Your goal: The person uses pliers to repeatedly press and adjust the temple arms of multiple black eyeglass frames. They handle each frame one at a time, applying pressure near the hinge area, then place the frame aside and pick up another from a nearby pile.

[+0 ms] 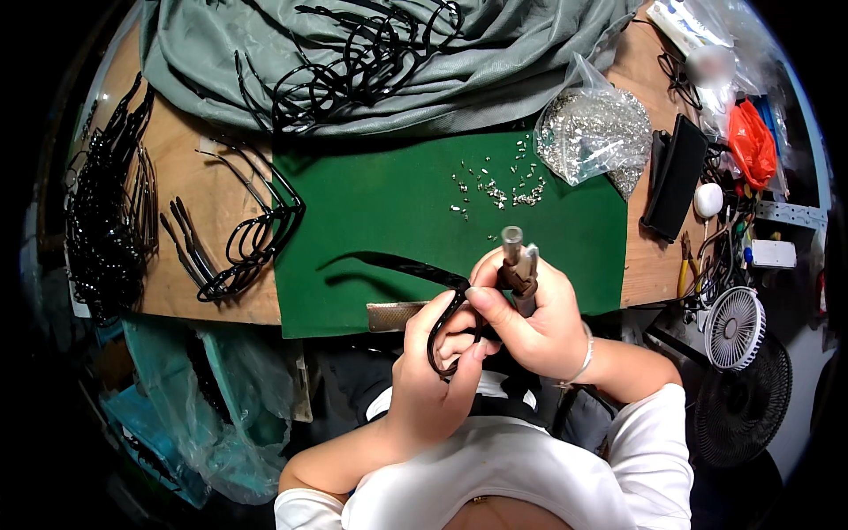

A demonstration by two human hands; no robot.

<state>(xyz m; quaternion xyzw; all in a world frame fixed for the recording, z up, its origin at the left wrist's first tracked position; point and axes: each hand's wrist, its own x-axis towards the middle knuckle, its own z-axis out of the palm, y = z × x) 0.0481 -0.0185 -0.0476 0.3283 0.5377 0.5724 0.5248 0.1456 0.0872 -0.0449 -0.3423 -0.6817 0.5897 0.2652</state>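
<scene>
My left hand [428,380] is closed around the front of a black eyeglass frame [393,261], with one temple stretching out to the left above the green mat. At the hinge corner, the thumb and fingertips of my right hand [548,331] pinch close to the frame. That hand also holds a slim metal tool with a brown wrapped band [519,281], its round end pointing up; its exact kind is unclear. Any small part between the right fingertips is hidden. Just left of the frame, a tan flat bar [393,316] lies at the mat's front edge.
Loose small silver pieces [499,192] lie on the green mat [380,194] beside a clear bag of them [592,132]. More black frames [252,243] are on the left and on grey cloth [212,62]. Pliers [685,265], a black case [676,177] and a white fan [735,329] stand right.
</scene>
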